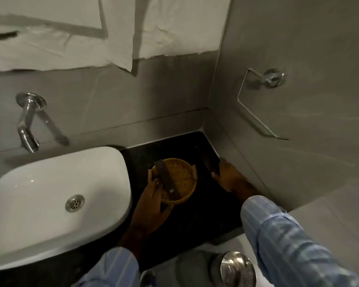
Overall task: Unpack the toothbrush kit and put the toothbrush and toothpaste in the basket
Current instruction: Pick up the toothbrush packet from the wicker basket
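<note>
A round yellow woven basket point(181, 179) stands on the black counter point(205, 206) between the sink and the side wall. A long dark toothbrush kit box point(165, 178) lies slanted across the basket's left half. My left hand point(153, 200) grips the box's near end, with the fingers at the basket's left rim. To the right, my right hand point(228, 176) holds the near end of a second dark flat pack point(210, 163), which lies on the counter close to the wall. No toothbrush or toothpaste shows outside a box.
A white sink point(56, 199) with a metal drain fills the left, and a chrome tap point(27, 123) is on the back wall. A wire holder point(257, 104) hangs on the right wall. A shiny metal lid point(237, 269) lies below the counter edge.
</note>
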The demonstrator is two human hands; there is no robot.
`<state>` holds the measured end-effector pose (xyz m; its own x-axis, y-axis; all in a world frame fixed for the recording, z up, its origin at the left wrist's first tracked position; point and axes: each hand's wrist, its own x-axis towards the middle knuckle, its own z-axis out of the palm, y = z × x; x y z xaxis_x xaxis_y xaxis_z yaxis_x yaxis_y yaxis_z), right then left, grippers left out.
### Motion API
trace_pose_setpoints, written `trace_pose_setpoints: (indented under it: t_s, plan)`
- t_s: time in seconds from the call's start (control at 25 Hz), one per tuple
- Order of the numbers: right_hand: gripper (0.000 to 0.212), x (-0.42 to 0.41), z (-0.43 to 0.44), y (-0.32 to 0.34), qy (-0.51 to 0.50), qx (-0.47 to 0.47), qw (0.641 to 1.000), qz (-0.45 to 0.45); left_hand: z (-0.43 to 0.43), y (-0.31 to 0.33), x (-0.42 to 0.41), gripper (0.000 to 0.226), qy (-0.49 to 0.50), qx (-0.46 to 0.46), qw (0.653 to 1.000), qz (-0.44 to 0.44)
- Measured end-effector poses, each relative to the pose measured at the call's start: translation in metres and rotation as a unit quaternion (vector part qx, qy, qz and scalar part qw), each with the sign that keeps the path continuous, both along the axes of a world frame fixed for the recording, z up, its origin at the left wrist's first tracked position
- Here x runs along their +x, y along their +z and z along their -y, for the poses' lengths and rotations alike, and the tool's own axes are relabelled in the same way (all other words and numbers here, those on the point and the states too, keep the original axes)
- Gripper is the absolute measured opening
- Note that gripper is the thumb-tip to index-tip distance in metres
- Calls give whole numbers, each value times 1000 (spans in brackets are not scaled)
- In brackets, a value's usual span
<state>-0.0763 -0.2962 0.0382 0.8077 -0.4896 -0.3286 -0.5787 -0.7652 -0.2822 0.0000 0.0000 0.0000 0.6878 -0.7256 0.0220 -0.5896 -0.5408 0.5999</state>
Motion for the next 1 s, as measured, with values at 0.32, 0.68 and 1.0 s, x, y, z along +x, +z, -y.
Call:
trace_pose_setpoints:
  t_s: [0.32, 0.68, 1.0]
  plan:
    - [46, 18, -2, -83, -112, -29, 993, 1, -43, -98, -58, 85, 3, 239, 970, 41]
    - [30, 33, 10, -103, -139, -38, 989, 22, -47, -111, -68, 89, -1, 265, 962, 66]
    - [29, 11, 8, -20, -189, 19, 979, 80, -16, -39, -31, 85, -12, 161, 981, 106]
